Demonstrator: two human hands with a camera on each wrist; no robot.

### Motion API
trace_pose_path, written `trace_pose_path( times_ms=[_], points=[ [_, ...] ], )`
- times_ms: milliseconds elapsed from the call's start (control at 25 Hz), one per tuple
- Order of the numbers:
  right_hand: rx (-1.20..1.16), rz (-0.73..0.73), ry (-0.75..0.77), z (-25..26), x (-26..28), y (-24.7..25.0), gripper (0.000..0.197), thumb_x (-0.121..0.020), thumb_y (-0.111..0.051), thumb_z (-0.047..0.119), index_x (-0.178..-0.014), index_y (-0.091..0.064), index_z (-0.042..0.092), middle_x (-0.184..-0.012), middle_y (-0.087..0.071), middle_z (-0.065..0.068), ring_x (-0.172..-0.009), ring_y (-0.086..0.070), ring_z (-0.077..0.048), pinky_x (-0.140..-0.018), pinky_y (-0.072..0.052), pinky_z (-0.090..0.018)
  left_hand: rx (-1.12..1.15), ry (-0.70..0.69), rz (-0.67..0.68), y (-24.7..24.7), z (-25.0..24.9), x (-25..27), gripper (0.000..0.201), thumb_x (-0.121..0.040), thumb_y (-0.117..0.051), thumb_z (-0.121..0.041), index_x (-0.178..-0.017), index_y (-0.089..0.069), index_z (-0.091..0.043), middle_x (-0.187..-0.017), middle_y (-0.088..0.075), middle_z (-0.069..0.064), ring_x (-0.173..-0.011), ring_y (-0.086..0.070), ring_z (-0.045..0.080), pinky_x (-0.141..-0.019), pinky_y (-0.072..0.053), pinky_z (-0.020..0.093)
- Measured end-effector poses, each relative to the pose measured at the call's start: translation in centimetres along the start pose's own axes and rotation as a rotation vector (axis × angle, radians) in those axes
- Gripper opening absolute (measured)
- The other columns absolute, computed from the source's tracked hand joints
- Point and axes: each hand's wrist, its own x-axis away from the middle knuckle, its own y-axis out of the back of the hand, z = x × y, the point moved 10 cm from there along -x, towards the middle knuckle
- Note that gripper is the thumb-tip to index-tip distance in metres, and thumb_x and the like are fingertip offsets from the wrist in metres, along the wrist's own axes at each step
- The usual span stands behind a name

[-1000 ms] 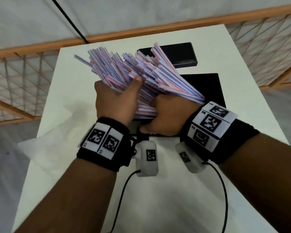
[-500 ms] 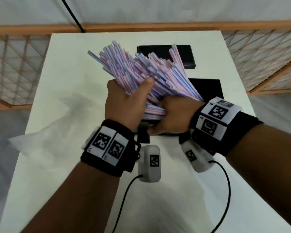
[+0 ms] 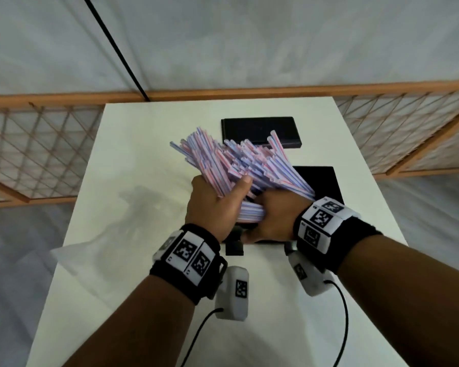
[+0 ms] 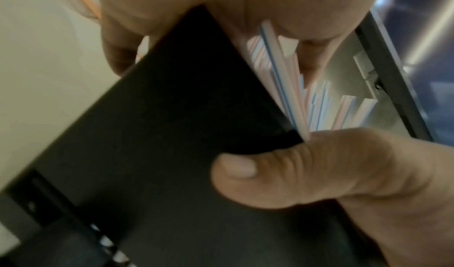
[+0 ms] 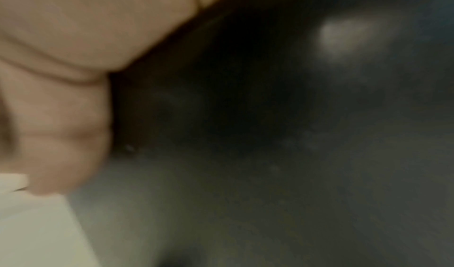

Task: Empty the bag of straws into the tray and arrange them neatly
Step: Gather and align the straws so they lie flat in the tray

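In the head view both hands hold one thick bundle of pink-and-blue striped straws [image 3: 236,162], which fans out away from me. My left hand [image 3: 220,205] grips it from the left, thumb laid across the top. My right hand [image 3: 273,215] grips it from the right, thumb low by the near rim. Under them sits the black tray [image 3: 321,181]. The left wrist view shows the straws' ends [image 4: 290,88] standing inside the tray [image 4: 172,135] beside a thumb [image 4: 270,174]. In the blurred right wrist view only skin and the dark tray [image 5: 270,135] show.
A crumpled clear plastic bag [image 3: 85,247] lies at the left edge of the white table [image 3: 143,133]. A second flat black box [image 3: 260,131] sits further back. Wooden lattice railings [image 3: 37,154] flank the table on both sides.
Both hands have kept their grip on the bundle. The fan of straws has drawn a little closer together, and the head view has tilted up.
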Motion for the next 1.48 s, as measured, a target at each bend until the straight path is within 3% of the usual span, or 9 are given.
trace_pose_path(
  times_ms=[160, 320, 440, 680, 840, 1040, 1200, 1360, 1480],
  points=[
    [0.039, -0.069, 0.072, 0.2, 0.3, 0.4, 0.057, -0.062, -0.072, 0.066, -0.094, -0.069, 0.020, -0.076, -0.059, 0.001, -0.066, -0.055, -0.019, -0.061, -0.039, -0.025, 0.042, 0.105, -0.137, 1.1, 0.7, -0.2, 0.090, -0.045, -0.074, -0.083, -0.114, -0.067, -0.027, -0.110, -0.075, -0.005, -0.103, -0.072, 0.020, -0.096, -0.057, 0.047],
    [0.009, -0.037, 0.174, 0.5, -0.4, -0.2, 0.043, -0.071, -0.072, 0.058, -0.097, -0.067, 0.023, -0.080, -0.060, 0.001, -0.073, -0.059, -0.019, -0.063, -0.040, -0.026, -0.168, 0.043, -0.224, 1.9, -2.1, 0.4, 0.056, -0.063, -0.077, -0.060, -0.110, -0.071, -0.030, -0.117, -0.075, 0.003, -0.112, -0.069, 0.026, -0.101, -0.053, 0.042],
    [-0.052, -0.030, 0.181, 0.3, -0.3, -0.8, 0.039, -0.072, -0.071, 0.056, -0.094, -0.065, 0.026, -0.086, -0.066, 0.000, -0.075, -0.061, -0.020, -0.066, -0.048, -0.029, -0.315, -0.034, -0.295, 3.1, -3.5, 1.5, 0.030, -0.079, -0.081, -0.043, -0.102, -0.073, -0.024, -0.103, -0.075, 0.002, -0.106, -0.069, 0.028, -0.087, -0.048, 0.029],
    [0.012, -0.018, 0.157, 1.0, -0.1, -0.7, 0.056, -0.074, -0.069, 0.056, -0.122, -0.058, 0.029, -0.119, -0.064, -0.004, -0.111, -0.059, -0.028, -0.094, -0.046, -0.031, -0.329, -0.097, -0.258, 4.1, -3.7, 0.3, 0.019, -0.084, -0.075, -0.030, -0.078, -0.069, -0.013, -0.072, -0.066, -0.007, -0.083, -0.068, 0.027, -0.077, -0.049, 0.031],
    [0.047, -0.042, 0.163, 0.9, -0.3, -0.2, 0.041, -0.068, -0.072, 0.054, -0.096, -0.063, 0.027, -0.092, -0.069, 0.002, -0.089, -0.066, -0.025, -0.073, -0.046, -0.027, -0.223, -0.046, -0.260, 5.1, -2.7, 0.6, 0.025, -0.085, -0.073, -0.034, -0.067, -0.063, -0.021, -0.065, -0.062, -0.012, -0.078, -0.067, 0.024, -0.073, -0.048, 0.031],
    [-0.056, -0.064, 0.135, 0.7, 0.3, 0.2, 0.041, -0.072, -0.073, 0.057, -0.095, -0.055, 0.027, -0.093, -0.065, 0.004, -0.089, -0.064, -0.021, -0.070, -0.043, -0.026, -0.141, -0.091, -0.175, 4.8, -2.9, 1.1, 0.017, -0.078, -0.067, -0.047, -0.077, -0.069, -0.030, -0.075, -0.067, -0.018, -0.084, -0.070, 0.015, -0.082, -0.054, 0.033],
    [-0.074, -0.130, 0.221, 1.4, 1.9, 0.8, 0.044, -0.077, -0.064, 0.053, -0.107, -0.058, 0.022, -0.102, -0.066, 0.000, -0.095, -0.063, -0.023, -0.077, -0.049, -0.032, 0.120, -0.024, -0.146, 3.6, -1.4, 0.5, 0.059, -0.068, -0.082, -0.056, -0.111, -0.070, -0.017, -0.103, -0.076, -0.008, -0.100, -0.073, 0.012, -0.092, -0.057, 0.040],
    [-0.152, -0.232, 0.330, 1.5, 5.1, 2.4, 0.041, -0.082, -0.055, 0.036, -0.120, -0.060, 0.021, -0.119, -0.066, -0.001, -0.114, -0.060, -0.025, -0.091, -0.049, -0.039, 0.356, 0.005, -0.083, 1.3, -0.8, 0.6, 0.055, -0.073, -0.086, -0.030, -0.124, -0.068, -0.017, -0.116, -0.077, -0.007, -0.110, -0.072, 0.010, -0.099, -0.056, 0.040],
    [-0.265, -0.330, 0.340, 0.1, 7.8, 4.1, 0.020, -0.083, -0.059, 0.025, -0.100, -0.070, 0.021, -0.094, -0.071, 0.007, -0.086, -0.067, -0.015, -0.076, -0.053, -0.031, 0.462, 0.054, -0.116, 1.4, -0.5, 0.6, 0.045, -0.075, -0.086, -0.011, -0.118, -0.073, -0.013, -0.102, -0.080, -0.008, -0.098, -0.076, 0.010, -0.090, -0.058, 0.035]
  ],
)
